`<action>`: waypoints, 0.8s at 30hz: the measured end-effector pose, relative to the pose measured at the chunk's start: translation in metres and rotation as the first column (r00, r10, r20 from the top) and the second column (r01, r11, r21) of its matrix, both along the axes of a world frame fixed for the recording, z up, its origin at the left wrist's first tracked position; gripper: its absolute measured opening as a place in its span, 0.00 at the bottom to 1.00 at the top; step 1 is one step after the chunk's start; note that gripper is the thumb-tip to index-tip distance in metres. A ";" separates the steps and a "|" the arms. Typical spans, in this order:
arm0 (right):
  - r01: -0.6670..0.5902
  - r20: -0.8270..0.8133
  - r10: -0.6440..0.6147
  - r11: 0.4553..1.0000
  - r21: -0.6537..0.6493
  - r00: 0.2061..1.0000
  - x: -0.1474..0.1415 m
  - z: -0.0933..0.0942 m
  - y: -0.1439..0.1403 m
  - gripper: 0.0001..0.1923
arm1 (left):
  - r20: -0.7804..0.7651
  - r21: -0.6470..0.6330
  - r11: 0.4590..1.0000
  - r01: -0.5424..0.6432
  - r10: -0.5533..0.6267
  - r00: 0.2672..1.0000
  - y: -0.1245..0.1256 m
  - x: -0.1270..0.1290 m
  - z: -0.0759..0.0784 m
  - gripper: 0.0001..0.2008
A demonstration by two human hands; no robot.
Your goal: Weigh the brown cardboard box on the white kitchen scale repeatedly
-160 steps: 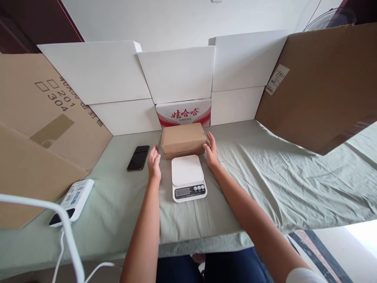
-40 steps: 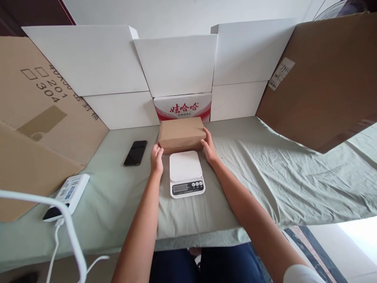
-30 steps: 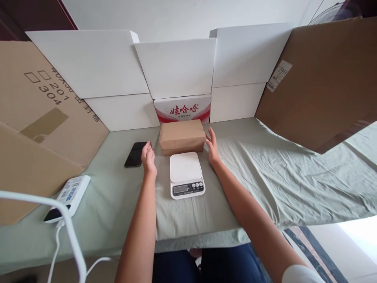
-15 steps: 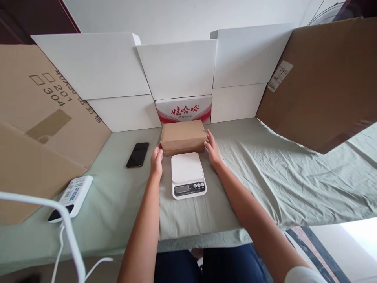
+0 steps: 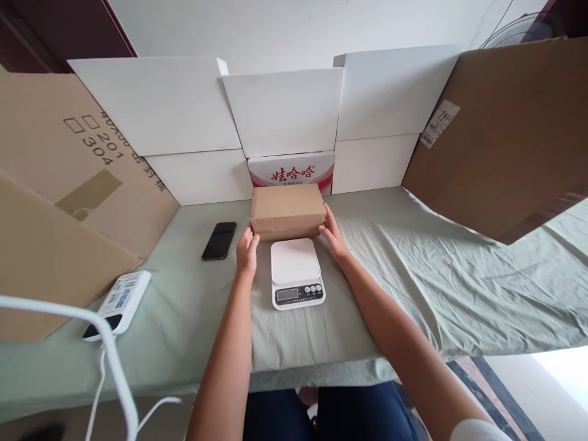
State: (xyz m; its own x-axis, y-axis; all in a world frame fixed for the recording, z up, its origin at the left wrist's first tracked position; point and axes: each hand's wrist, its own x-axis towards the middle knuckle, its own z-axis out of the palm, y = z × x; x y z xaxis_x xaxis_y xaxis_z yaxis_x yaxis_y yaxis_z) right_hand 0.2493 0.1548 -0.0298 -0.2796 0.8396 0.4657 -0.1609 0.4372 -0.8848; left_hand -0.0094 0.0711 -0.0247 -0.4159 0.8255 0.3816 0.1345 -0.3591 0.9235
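Note:
A closed brown cardboard box [image 5: 288,209] is gripped at its two ends, just behind a white kitchen scale [image 5: 296,263]. My left hand [image 5: 247,246] holds the box's left end, with the thumb at the front corner and the other fingers partly hidden. At the right end my right hand [image 5: 332,234] has its fingers round the side and its thumb near the front face. The scale's plate is bare, and its display looks blank.
A black phone [image 5: 219,241] lies left of my left hand. Farther left are a white device [image 5: 120,304] with a cable and a large carton [image 5: 55,245]. White boxes [image 5: 282,113] stand along the back, and another large carton [image 5: 500,141] is on the right.
The cardboard box appears raised slightly between my hands, now covering more of the printed box behind it. The whole view has shifted a little; the scale and phone stay put.

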 end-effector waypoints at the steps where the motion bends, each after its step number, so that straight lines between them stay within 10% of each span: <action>1: 0.009 -0.003 -0.009 1.000 0.026 1.000 0.001 0.002 -0.003 0.44 | -0.008 0.019 1.000 0.004 -0.004 1.000 -0.005 0.002 0.003 0.30; 13: 0.142 0.071 -0.147 0.987 0.071 0.987 0.028 -0.002 -0.098 0.34 | -0.024 0.027 0.995 -0.093 0.093 0.995 -0.110 0.030 -0.028 0.35; 24: 0.167 0.057 -0.169 0.985 0.041 0.984 0.034 -0.004 -0.114 0.35 | -0.040 -0.014 0.998 -0.065 0.064 0.997 -0.117 0.035 -0.033 0.34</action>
